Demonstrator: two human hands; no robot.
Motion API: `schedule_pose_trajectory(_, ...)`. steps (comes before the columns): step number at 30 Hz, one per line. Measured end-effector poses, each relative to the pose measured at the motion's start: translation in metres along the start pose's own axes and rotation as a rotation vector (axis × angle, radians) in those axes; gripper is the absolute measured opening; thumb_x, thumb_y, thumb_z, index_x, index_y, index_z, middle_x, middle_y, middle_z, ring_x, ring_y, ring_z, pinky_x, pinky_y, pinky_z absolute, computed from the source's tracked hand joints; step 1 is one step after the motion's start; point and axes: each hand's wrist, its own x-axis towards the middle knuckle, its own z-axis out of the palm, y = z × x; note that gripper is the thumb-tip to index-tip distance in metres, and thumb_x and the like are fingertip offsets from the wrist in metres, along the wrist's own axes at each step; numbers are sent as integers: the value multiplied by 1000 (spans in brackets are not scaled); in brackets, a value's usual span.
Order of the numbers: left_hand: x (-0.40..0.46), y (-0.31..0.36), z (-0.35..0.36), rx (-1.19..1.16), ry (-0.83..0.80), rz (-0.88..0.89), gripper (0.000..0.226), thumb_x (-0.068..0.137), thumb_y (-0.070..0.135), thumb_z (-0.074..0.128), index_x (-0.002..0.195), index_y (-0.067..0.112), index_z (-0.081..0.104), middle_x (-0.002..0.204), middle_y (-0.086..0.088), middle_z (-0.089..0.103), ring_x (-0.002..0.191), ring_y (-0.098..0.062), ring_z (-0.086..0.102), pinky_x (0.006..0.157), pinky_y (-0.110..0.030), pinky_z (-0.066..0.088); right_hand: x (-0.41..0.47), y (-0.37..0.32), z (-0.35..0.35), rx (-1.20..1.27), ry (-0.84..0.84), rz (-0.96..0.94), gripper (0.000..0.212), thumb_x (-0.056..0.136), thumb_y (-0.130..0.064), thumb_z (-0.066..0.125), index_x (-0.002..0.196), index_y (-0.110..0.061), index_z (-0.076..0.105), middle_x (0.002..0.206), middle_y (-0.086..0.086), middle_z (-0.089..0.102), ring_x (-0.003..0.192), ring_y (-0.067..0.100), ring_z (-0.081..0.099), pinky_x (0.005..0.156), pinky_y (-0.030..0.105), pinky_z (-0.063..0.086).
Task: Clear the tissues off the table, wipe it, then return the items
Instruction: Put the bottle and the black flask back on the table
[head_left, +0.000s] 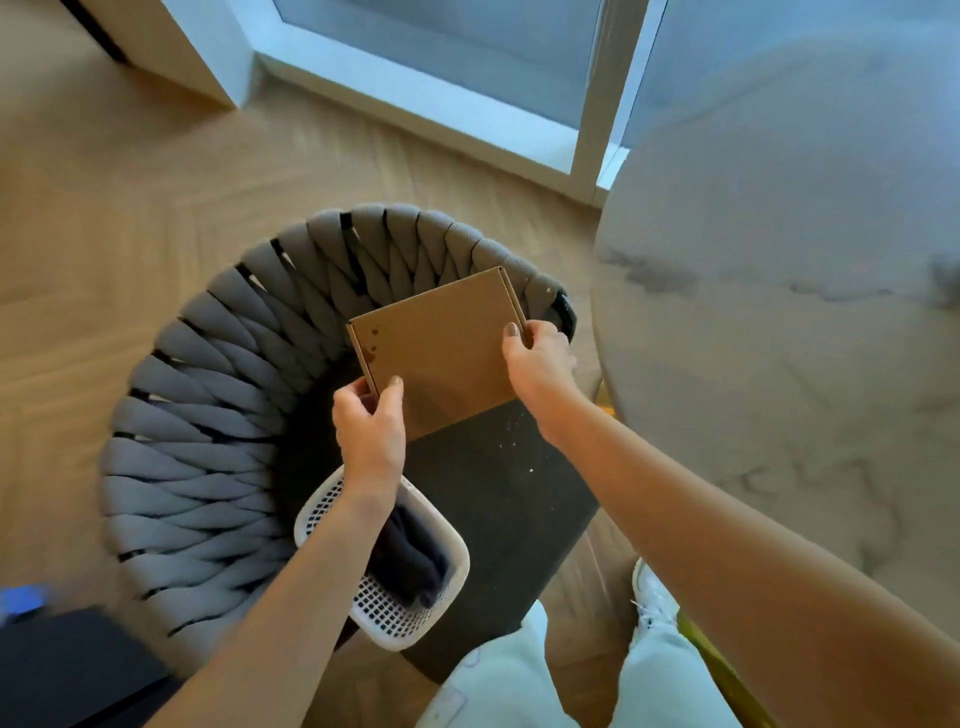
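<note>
A flat brown cardboard box (441, 348) with a few dark stains hangs over the dark seat (498, 499) of a chair. My left hand (371, 431) grips its near left corner, thumb on top. My right hand (540, 364) grips its right edge, thumb on top as well. A white mesh basket (452, 566) with a dark cloth (415, 556) in it stands on the seat's near left part, partly under my left forearm. The round marble table (779, 312) lies to the right. No tissues show.
The chair's grey woven backrest (218, 415) curves round the left and far side. Pale crumbs dot the seat. Wooden floor spreads to the left; a window frame (592, 130) stands behind. A dark object (67, 670) sits bottom left. My legs and a white shoe (649, 587) are below.
</note>
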Motion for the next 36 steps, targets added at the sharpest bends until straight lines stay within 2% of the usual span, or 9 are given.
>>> schedule_pose_trajectory(2, -6, 18, 0, 3, 20, 73, 30, 86, 43, 55, 107, 24, 45, 117, -6, 52, 102, -18, 54, 87, -37, 50, -11, -5, -18, 69, 1, -28, 39, 96, -43, 36, 131, -26, 41, 128, 1, 46, 122, 25, 40, 102, 49, 40)
schedule_pose_trajectory(8, -59, 70, 42, -19, -71, 211, 23, 92, 39, 51, 106, 23, 42, 106, -1, 50, 87, -8, 50, 63, -18, 38, -29, 4, -108, 192, 80, -72, 33, 95, -30, 46, 128, -27, 42, 126, 0, 44, 117, 23, 43, 98, 46, 44)
schedule_pose_trajectory(14, -137, 95, 128, 88, -301, 323, 31, 93, 40, 49, 115, 21, 39, 109, 1, 47, 99, -15, 48, 77, -27, 39, -42, 70, -229, 269, 205, -81, 31, 92, -32, 45, 123, -30, 40, 123, -1, 44, 115, 25, 46, 96, 48, 46)
schedule_pose_trajectory(16, -161, 96, 162, 116, -387, 318, 39, 92, 40, 50, 122, 17, 38, 109, 1, 47, 98, -15, 48, 76, -26, 40, -44, 98, -268, 267, 256, -46, 33, 88, -36, 47, 120, -32, 41, 120, 0, 48, 112, 26, 48, 94, 49, 46)
schedule_pose_trajectory(18, -184, 95, 197, 153, -473, 317, 42, 91, 42, 51, 123, 17, 40, 109, 1, 50, 95, -15, 50, 72, -25, 44, -47, 126, -306, 257, 338, -9, 36, 85, -36, 50, 120, -31, 43, 120, 0, 49, 111, 27, 50, 93, 50, 47)
schedule_pose_trajectory(21, -218, 91, 250, 223, -580, 370, 41, 90, 41, 54, 122, 15, 47, 113, -3, 57, 97, -18, 56, 82, -34, 50, -52, 166, -361, 268, 451, 55, 36, 87, -33, 53, 121, -26, 44, 122, 2, 44, 111, 28, 49, 92, 49, 48)
schedule_pose_trajectory(27, -268, 89, 327, 268, -748, 394, 36, 91, 26, 56, 123, 9, 51, 104, -3, 59, 85, -14, 57, 59, -17, 44, -47, 225, -435, 299, 546, 112, 39, 83, -35, 49, 121, -30, 47, 121, 3, 50, 111, 29, 50, 90, 49, 49)
schedule_pose_trajectory(31, -275, 87, 353, 327, -791, 411, 36, 91, 25, 56, 122, 6, 51, 100, -1, 60, 86, -14, 58, 68, -21, 47, -45, 231, -461, 278, 541, 99, 37, 91, -26, 45, 127, -25, 47, 126, 5, 46, 113, 29, 48, 93, 48, 48)
schedule_pose_trajectory(36, -271, 93, 372, 387, -798, 453, 35, 93, 22, 53, 124, 7, 48, 103, -2, 58, 92, -17, 56, 80, -27, 45, -40, 226, -467, 270, 483, 86, 38, 96, -11, 38, 133, -18, 42, 123, 5, 52, 109, 25, 52, 96, 43, 46)
